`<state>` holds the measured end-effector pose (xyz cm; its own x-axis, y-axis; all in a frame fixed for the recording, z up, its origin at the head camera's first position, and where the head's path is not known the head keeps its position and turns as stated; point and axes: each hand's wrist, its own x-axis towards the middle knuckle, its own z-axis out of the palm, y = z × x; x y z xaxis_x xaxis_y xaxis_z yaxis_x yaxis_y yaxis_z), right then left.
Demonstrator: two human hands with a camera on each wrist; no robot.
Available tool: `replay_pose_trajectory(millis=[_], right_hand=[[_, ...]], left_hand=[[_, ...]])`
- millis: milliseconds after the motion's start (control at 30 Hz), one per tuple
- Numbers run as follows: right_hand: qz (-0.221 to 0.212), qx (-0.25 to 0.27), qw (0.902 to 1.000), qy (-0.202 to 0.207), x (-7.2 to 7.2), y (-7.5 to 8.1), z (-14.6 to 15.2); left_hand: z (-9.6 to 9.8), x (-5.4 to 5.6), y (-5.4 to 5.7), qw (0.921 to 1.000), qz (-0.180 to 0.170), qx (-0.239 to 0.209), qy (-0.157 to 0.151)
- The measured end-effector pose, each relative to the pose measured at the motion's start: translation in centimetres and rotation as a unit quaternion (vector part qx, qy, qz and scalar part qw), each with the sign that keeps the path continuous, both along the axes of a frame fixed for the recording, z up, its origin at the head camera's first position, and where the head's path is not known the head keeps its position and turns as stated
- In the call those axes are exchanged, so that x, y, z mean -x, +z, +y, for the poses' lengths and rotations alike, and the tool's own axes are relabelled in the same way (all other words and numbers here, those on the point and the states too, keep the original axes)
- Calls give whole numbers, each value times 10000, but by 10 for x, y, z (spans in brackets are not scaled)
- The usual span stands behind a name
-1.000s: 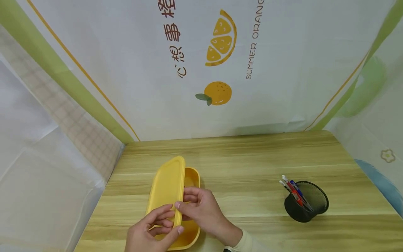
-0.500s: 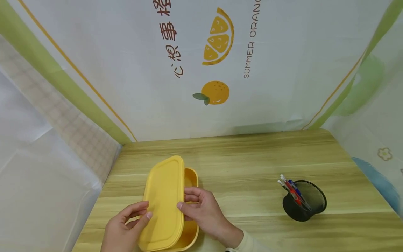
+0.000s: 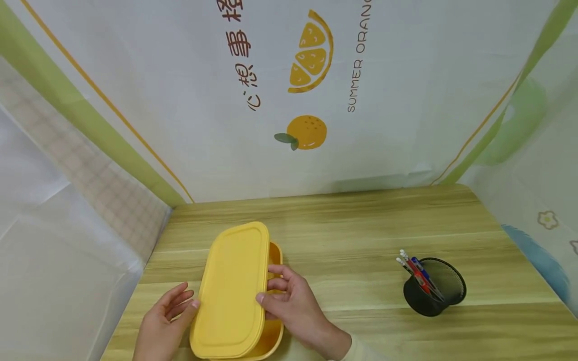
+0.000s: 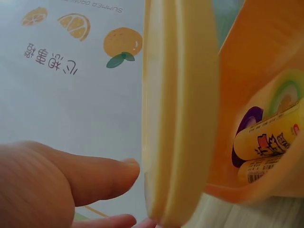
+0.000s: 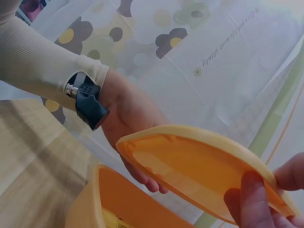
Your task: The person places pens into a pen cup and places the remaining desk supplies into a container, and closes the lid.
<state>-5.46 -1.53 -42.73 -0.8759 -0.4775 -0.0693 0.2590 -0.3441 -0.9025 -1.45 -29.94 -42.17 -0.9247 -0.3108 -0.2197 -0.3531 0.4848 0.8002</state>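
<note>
A yellow lid (image 3: 230, 291) leans tilted over a yellow plastic box (image 3: 272, 336), which shows along the lid's right side. My right hand (image 3: 300, 308) pinches the lid's raised right edge, thumb on top and fingers beneath. Beside the lid's left edge is my left hand (image 3: 162, 321), its fingers loosely bent. In the left wrist view its thumb (image 4: 107, 176) lies close to the lid; contact there cannot be told. That view also shows a yellow printed cylinder (image 4: 268, 137) and a round, green-rimmed thing (image 4: 287, 92) inside the box.
A black mesh pen holder (image 3: 426, 301) with several pens and pencils stands on the right of the wood-grain table (image 3: 343, 235). White printed cloth (image 3: 384, 140) hangs behind the table and at both sides.
My left hand has moved left from the lid's right edge to its left side. The lid has tipped down leftward, showing more of its top. My right hand keeps its pinch on the edge.
</note>
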Motion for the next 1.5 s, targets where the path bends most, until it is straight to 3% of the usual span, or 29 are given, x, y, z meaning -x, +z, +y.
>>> replay_pose_trajectory(millis=[167,333,533,667,1000,1500], right_hand=[[-20,-102,9999,-23,-2,-3,2],[368,-558,9978,-34,0,-8,7],[1128,-1532,9815,-221,5,-14,15],[1403,-1891,9714,-299,6,-16,20],[1706,-2064,9622,-502,5,-24,23],[1730,-2412,9546,-246,3,-35,30]], left_hand=[[2,1,-1,9994,-239,-250,64],[6,2,-1,9982,-342,-456,198],[7,4,-2,9975,-371,-538,285],[8,4,-1,9975,-321,-562,270],[13,4,-3,9971,-304,-669,221],[15,3,-16,9976,-216,-622,227]])
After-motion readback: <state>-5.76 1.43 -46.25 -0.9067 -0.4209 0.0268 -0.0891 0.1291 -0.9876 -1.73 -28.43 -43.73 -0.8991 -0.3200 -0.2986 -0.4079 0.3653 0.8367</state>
